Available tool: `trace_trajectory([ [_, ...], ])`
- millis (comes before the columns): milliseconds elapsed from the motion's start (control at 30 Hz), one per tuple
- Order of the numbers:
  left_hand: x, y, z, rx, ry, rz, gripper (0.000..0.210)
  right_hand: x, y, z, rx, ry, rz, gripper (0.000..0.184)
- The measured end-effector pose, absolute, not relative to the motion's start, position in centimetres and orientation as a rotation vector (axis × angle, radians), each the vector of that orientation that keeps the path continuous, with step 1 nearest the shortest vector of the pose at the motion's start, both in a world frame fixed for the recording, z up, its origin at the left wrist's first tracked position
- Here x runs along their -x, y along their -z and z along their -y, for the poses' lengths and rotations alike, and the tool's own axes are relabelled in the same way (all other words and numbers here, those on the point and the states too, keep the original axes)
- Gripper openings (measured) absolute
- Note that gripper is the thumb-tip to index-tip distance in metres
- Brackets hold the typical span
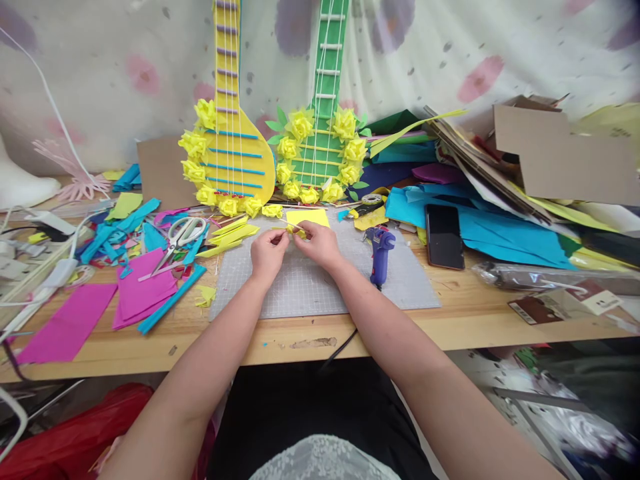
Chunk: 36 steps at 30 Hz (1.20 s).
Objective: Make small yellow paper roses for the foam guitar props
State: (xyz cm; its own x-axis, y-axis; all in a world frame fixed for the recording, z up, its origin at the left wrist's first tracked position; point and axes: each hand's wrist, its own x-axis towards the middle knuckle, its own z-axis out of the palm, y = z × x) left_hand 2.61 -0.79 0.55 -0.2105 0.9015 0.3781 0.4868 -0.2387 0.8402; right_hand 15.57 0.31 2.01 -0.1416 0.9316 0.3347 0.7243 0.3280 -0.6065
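The left hand (270, 254) and the right hand (319, 244) are close to each other above the grey cutting mat (407, 287). The right hand grasps with its fingertips a small yellow paper piece (296, 231), which is located between the two hands; a thin pale stick (287, 223) is seen just at it. The left hand has its thumb and finger brought together beside this piece, but I cannot tell if something is pinched in them.

Just behind the hands, a yellow sheet (311, 217) lies on the mat, and one yellow paper flower (273, 211) is near it. Yellow strips (233, 235) are on the left; the blue glue gun (380, 259) is on the right, beyond the right forearm.

Farther on the wooden table (150, 350), scissors (181, 239) rest among paper scraps, near the pink sheets (147, 283). On the right side there is a phone (445, 237). In front of it lies a clear plastic wrapper (545, 275) with a long content, which I cannot recognize. Next to this wrapper is a brown and white package (565, 303); its inside is hidden. At the back stand a yellow and a green paper guitar, both bordered with yellow flowers.
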Motion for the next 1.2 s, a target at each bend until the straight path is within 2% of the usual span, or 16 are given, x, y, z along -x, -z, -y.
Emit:
trace_trajectory([
  [1200, -2.89, -0.79, 1.18, -1.766, -1.446, -1.664, 0.017, -15.71, -2.24, -0.38, 1.5, -0.371, 1.877, 0.019],
])
